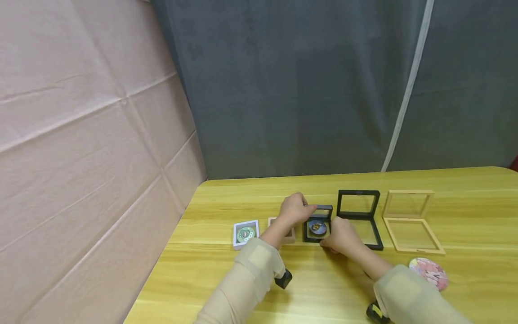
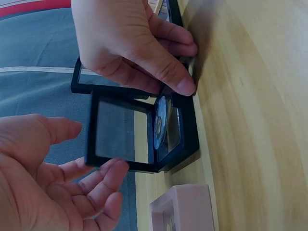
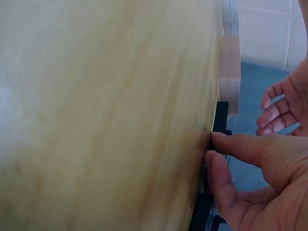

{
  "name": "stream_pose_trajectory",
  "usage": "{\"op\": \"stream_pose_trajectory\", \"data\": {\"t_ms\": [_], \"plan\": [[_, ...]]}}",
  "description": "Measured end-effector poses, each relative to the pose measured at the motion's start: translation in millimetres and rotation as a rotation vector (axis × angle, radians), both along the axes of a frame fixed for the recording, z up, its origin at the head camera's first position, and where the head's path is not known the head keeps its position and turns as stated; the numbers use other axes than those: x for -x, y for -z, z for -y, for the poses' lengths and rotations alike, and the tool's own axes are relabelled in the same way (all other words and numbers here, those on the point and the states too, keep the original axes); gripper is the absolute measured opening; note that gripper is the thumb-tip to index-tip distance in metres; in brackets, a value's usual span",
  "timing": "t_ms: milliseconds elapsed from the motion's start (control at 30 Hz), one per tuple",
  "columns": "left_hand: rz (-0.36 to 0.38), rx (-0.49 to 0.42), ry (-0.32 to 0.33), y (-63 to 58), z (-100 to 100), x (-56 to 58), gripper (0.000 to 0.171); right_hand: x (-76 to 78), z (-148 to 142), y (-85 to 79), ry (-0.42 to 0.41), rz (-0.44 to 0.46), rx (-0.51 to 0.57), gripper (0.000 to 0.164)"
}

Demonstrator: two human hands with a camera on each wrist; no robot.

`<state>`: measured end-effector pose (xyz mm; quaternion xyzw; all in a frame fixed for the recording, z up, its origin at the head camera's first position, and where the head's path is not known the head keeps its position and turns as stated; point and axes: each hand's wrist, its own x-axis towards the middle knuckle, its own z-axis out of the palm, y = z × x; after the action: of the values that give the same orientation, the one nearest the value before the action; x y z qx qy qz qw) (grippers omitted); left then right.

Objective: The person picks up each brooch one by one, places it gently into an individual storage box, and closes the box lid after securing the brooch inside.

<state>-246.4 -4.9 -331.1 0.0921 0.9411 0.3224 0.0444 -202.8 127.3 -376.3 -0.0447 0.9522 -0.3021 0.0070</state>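
Observation:
A small black display frame (image 1: 306, 236) stands with its lid raised, a round blue badge (image 1: 317, 227) lying in its base. My left hand (image 1: 294, 209) is at the raised lid (image 2: 115, 130); in the left wrist view its fingertips overlap the lid's edge, and the thumb is apart from the fingers. With thumb and fingers, my right hand (image 1: 343, 235) pinches the base at its front right corner. The right wrist view shows the thumb and index finger (image 3: 221, 178) close together at the black edge.
Left of it are a pink frame (image 1: 289, 238), partly behind the left arm, and a white frame (image 1: 238, 245) with a green badge (image 1: 245, 234). On the right stand a larger black frame (image 1: 379, 240) and a light wooden-coloured frame (image 1: 421, 250), both unfolded. A pink badge (image 1: 430, 272) lies nearer the front.

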Motion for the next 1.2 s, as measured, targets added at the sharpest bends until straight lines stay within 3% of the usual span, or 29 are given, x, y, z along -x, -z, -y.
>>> {"op": "stream_pose_trajectory", "data": {"t_ms": [133, 300, 533, 1033, 1200], "plan": [[0.006, 0.045, 0.009, 0.1, 0, -1.8, 0.05, -1.4, 0, -0.2, 0.017, -0.003, -0.004, 0.03], [-0.001, 0.108, 0.0, 1.1, 1, -6.5, 0.05, -2.1, 1, -0.6, 0.022, 0.004, 0.007, 0.03], [0.019, 0.118, 0.01, 0.5, 2, -9.1, 0.051, -1.6, -2, -1.4, 0.055, 0.032, 0.088, 0.029], [0.055, 0.1, 0.028, 4.3, 2, -13.6, 0.041, 0.7, -4, -1.2, 0.075, 0.035, 0.083, 0.029], [0.085, 0.158, 0.045, 8.0, 0, -17.0, 0.043, 0.6, -5, -0.6, 0.073, 0.025, 0.076, 0.029]]}}
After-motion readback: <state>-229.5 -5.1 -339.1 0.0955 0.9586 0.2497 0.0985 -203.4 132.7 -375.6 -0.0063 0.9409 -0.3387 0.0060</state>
